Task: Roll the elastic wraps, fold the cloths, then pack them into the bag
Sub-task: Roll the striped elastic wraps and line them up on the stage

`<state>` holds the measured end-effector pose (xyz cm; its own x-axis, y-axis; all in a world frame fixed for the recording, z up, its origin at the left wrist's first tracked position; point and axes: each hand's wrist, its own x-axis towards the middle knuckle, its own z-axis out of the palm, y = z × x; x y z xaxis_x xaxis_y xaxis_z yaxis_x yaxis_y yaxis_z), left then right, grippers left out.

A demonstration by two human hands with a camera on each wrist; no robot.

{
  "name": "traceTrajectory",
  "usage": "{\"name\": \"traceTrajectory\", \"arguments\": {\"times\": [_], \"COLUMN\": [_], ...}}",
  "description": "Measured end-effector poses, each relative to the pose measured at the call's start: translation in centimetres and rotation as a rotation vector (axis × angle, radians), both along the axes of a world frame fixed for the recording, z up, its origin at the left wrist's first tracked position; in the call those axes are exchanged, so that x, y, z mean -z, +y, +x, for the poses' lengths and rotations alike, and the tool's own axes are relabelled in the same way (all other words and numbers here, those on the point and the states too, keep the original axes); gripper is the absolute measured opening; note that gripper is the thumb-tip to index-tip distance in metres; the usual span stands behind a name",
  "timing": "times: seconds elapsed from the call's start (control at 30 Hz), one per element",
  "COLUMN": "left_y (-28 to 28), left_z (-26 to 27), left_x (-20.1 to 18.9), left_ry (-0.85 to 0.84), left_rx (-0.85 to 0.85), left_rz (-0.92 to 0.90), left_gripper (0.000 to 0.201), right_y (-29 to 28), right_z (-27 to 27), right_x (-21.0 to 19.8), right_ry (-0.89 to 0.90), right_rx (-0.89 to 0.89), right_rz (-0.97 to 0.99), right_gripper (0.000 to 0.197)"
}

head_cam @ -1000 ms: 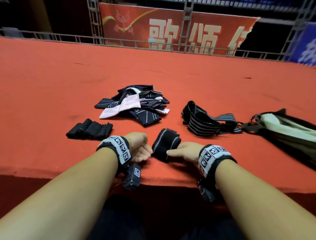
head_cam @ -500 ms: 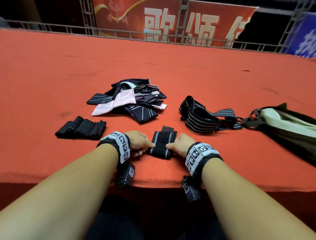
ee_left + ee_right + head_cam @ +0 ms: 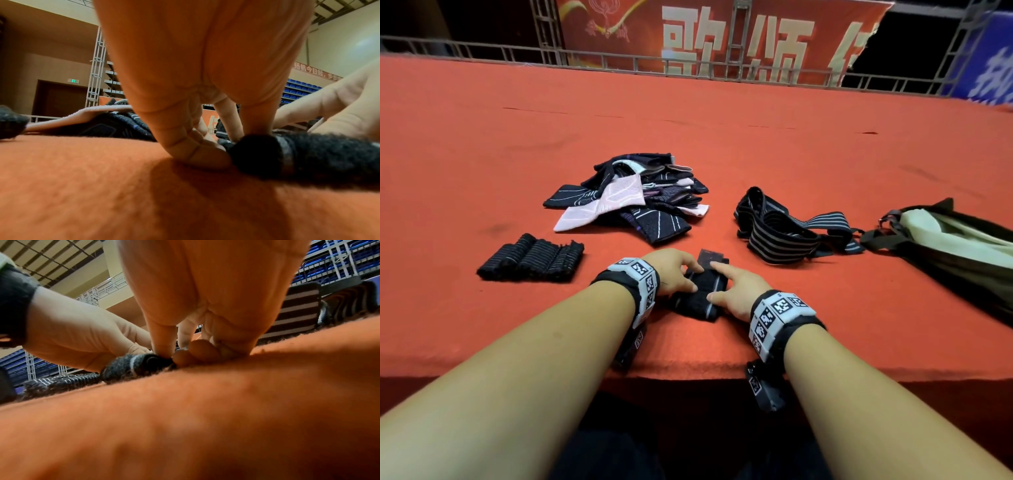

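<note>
A black elastic wrap point(image 3: 700, 298) with grey edge stripes lies flat near the table's front edge, its near end partly rolled. My left hand point(image 3: 683, 274) pinches the roll's left end point(image 3: 257, 152), thumb on top. At the right end point(image 3: 141, 365), my right hand point(image 3: 726, 286) pinches the roll, with its index finger laid over the wrap. Several rolled black wraps point(image 3: 530, 258) lie in a row to the left. A pile of dark and pink cloths point(image 3: 630, 198) sits behind. Loose striped wraps point(image 3: 784, 229) lie to the right, beside the open green bag point(image 3: 955, 240).
The orange felt table point(image 3: 825, 164) stretches far back to a metal truss rail point(image 3: 688, 70) and a red banner. Its front edge point(image 3: 688, 375) runs just under my wrists. Bare felt lies between the striped wraps and my right hand.
The black wrap, held tilted a second ago, now lies flat on the felt. Both hands have closed in over its near end.
</note>
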<state>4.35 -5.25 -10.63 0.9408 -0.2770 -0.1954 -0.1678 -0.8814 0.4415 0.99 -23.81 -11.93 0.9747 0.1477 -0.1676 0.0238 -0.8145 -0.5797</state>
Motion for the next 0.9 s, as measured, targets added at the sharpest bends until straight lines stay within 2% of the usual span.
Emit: {"name": "traceTrajectory", "arguments": {"times": [0.13,0.4,0.5,0.57,0.6,0.7,0.77,0.87,0.9], "left_y": [0.2,0.6,1.0,1.6,2.1,3.4,3.3,2.3,2.1], "left_z": [0.3,0.5,0.5,0.5,0.5,0.4,0.3,-0.1,-0.1], "left_x": [0.0,0.8,1.0,0.9,0.8,0.1,-0.3,-0.6,-0.5], "left_ry": [0.057,0.061,0.084,0.135,0.162,0.242,0.332,0.24,0.202], "left_rx": [-0.037,-0.106,-0.085,-0.06,-0.035,0.083,0.15,0.186,0.181], "left_rz": [-0.065,-0.168,-0.208,-0.301,-0.327,-0.198,-0.095,0.082,0.087], "left_gripper": [0.047,0.044,0.041,0.035,0.039,0.064,0.073,0.077,0.075], "right_y": [0.0,-0.3,-0.4,-0.2,0.0,0.4,0.4,0.3,0.2], "right_z": [-0.3,0.2,0.5,1.0,1.4,2.1,2.2,1.8,1.6], "right_x": [0.5,1.6,1.6,1.3,1.1,0.6,0.7,1.0,1.0], "right_ry": [-0.066,-0.113,-0.086,-0.044,-0.01,0.068,0.054,0.061,0.067], "right_rx": [-0.005,0.072,0.03,-0.004,-0.01,-0.008,-0.011,-0.022,-0.032], "right_rz": [-0.032,0.012,-0.034,-0.08,-0.092,-0.092,-0.077,-0.051,-0.052], "right_gripper": [0.056,0.043,0.043,0.042,0.042,0.043,0.043,0.045,0.046]}}
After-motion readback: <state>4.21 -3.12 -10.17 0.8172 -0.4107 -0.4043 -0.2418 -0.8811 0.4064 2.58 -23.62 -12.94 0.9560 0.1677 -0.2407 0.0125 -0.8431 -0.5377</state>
